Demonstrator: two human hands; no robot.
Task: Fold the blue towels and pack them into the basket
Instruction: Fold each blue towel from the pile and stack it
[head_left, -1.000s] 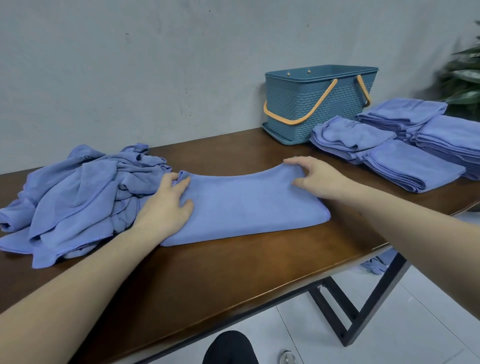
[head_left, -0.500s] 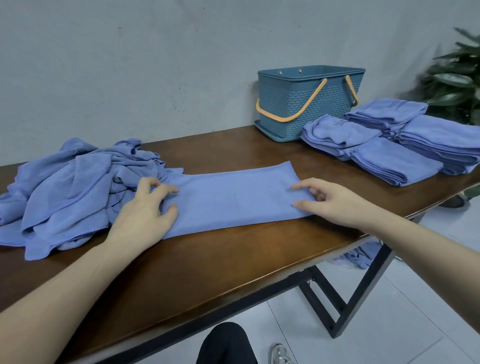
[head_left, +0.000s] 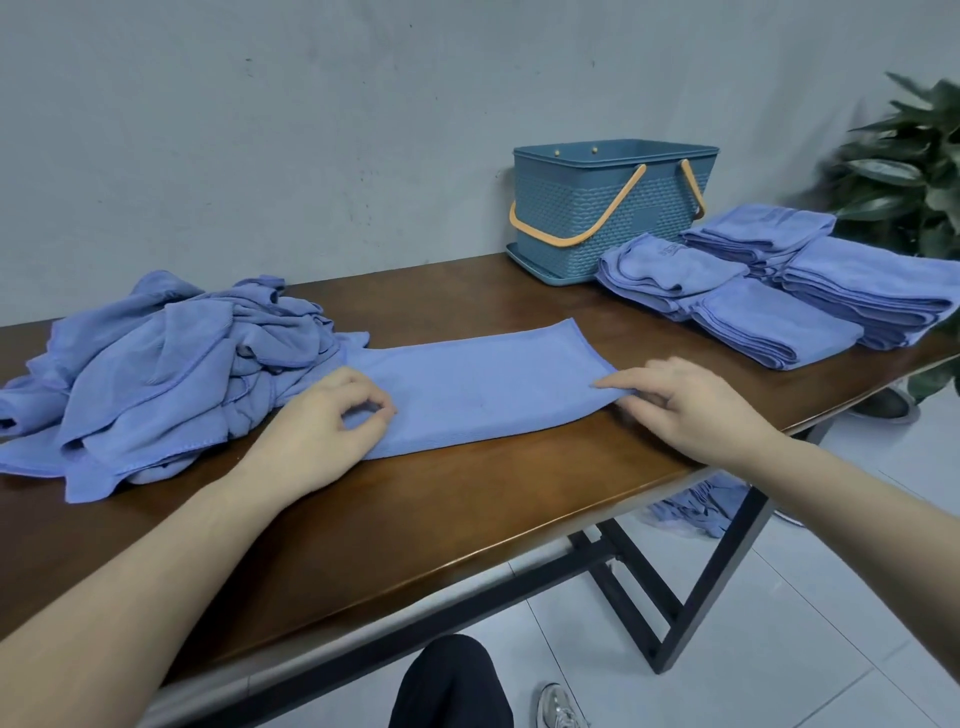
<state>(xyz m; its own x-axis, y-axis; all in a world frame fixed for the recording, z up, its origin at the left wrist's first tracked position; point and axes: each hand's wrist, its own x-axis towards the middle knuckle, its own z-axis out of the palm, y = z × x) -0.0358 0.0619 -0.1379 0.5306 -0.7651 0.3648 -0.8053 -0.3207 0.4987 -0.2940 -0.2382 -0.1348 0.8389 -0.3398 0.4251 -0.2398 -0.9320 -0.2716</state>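
Note:
A blue towel (head_left: 483, 387), folded into a long strip, lies flat across the middle of the brown table (head_left: 467, 509). My left hand (head_left: 324, 426) pinches its left end between thumb and curled fingers. My right hand (head_left: 691, 410) grips the strip's right near corner, which is slightly lifted. A heap of unfolded blue towels (head_left: 166, 369) lies at the left, touching the strip. Folded blue towels (head_left: 779, 291) sit in several stacks at the right. The teal basket (head_left: 613, 208) with orange handles stands at the back by the wall; its inside is hidden.
A potted plant (head_left: 914, 156) stands at the far right behind the stacks. More blue cloth (head_left: 696, 506) lies on the tiled floor under the table's right end. Black metal legs (head_left: 675, 618) carry the table. My knee and a shoe show below the front edge.
The towel went from a wide fold to a narrower strip. Both hands slid toward me to its near corners and now curl onto the cloth. The camera swung slightly right.

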